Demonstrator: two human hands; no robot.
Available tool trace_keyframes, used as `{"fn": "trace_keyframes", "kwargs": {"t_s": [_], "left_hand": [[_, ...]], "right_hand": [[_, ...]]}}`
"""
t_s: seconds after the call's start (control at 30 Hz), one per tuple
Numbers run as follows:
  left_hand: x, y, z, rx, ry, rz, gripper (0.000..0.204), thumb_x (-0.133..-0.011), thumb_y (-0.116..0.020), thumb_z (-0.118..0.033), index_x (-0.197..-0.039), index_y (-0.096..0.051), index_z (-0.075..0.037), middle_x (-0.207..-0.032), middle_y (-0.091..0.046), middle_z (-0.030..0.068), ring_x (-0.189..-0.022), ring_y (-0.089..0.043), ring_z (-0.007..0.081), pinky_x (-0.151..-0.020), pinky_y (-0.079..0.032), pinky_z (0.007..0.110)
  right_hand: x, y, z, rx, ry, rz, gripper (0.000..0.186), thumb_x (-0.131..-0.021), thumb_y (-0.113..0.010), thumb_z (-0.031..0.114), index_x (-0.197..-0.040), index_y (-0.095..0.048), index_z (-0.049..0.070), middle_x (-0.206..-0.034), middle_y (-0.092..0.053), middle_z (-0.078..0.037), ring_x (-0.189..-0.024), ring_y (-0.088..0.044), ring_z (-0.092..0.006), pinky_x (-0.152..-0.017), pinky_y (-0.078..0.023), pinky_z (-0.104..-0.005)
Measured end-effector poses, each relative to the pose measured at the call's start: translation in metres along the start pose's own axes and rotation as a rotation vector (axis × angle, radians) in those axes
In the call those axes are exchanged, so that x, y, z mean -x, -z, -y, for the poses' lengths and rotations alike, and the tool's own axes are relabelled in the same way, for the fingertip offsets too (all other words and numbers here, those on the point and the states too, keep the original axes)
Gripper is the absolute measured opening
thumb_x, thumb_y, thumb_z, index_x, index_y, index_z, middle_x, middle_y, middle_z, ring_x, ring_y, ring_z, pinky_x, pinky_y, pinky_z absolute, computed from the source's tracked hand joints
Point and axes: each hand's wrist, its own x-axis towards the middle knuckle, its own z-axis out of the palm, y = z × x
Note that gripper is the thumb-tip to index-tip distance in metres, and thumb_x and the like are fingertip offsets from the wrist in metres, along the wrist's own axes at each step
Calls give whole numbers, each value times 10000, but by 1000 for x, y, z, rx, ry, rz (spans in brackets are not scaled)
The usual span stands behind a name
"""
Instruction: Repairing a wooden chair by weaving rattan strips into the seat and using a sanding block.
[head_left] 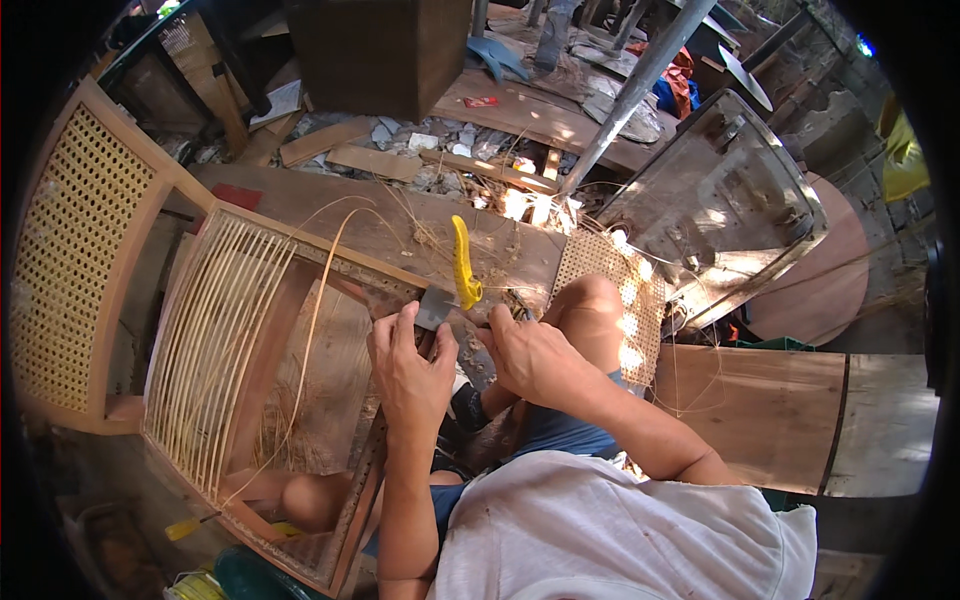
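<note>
Yellow-handled knife point(462, 268), both hands' fingers pinching blade on cane chair frame point(255, 330)

left hand point(410, 365) on chair frame point(352, 275); right hand point(530, 355) beside yellow-handled knife point(462, 265); cane strands point(215, 340) strung

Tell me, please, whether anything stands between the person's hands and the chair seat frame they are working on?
Nothing visible does. The left hand and right hand already rest at the seat frame edge, beside the yellow-handled tool and its metal blade.
</note>
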Motion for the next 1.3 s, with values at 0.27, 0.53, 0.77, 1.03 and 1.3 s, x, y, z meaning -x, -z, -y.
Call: {"fn": "trace_keyframes", "kwargs": {"t_s": [0.27, 0.53, 0.77, 1.03, 1.3], "left_hand": [[-1, 0, -2, -24, 24, 25, 397, -843, -730, -134, -1201, -649, 16, -989, -563, 170, -941, -595, 342, -834, -492, 444], [1, -2, 3, -4, 19, 14, 404, -847, -722, -140, -1208, -645, 21, -994, -556, 177, -954, -587, 342, -836, -488, 438], [0, -4, 3, -16, -4, 3, 395, -848, -719, -130, -1206, -642, 17, -1009, -552, 175, -956, -584, 346, -832, -488, 436], [1, -3, 2, -12, -12, 1, 396, -841, -723, -114, -1202, -634, 26, -993, -559, 177, -956, -582, 353, -838, -489, 445], [1, -4, 3, -19, -24, 7, 409, -831, -731, -116, -1198, -630, 35, -987, -552, 181, -965, -576, 351, -840, -484, 446]], "right_hand": [[-13, -6, 5, 77, -46, 86, 252, -1025, -514, 202, -978, -413, -24, -584, -572, -234, -578, -607, -448, -504, -460, -536], [-16, -4, 8, 64, -172, 236, 231, -1016, -517, 193, -999, -411, -12, -589, -579, -220, -597, -606, -457, -543, -467, -545], [-20, -6, 5, 43, 1, 32, 232, -1014, -518, 198, -1008, -420, -12, -623, -589, -239, -628, -615, -458, -560, -471, -551], [-22, -2, 7, 47, 81, -48, 243, -1002, -537, 202, -1021, -423, -12, -608, -593, -240, -609, -617, -460, -538, -468, -549], [-21, 0, 10, 57, 135, -82, 256, -1009, -537, 222, -1011, -424, -8, -636, -601, -254, -613, -623, -453, -519, -461, -545]]}}
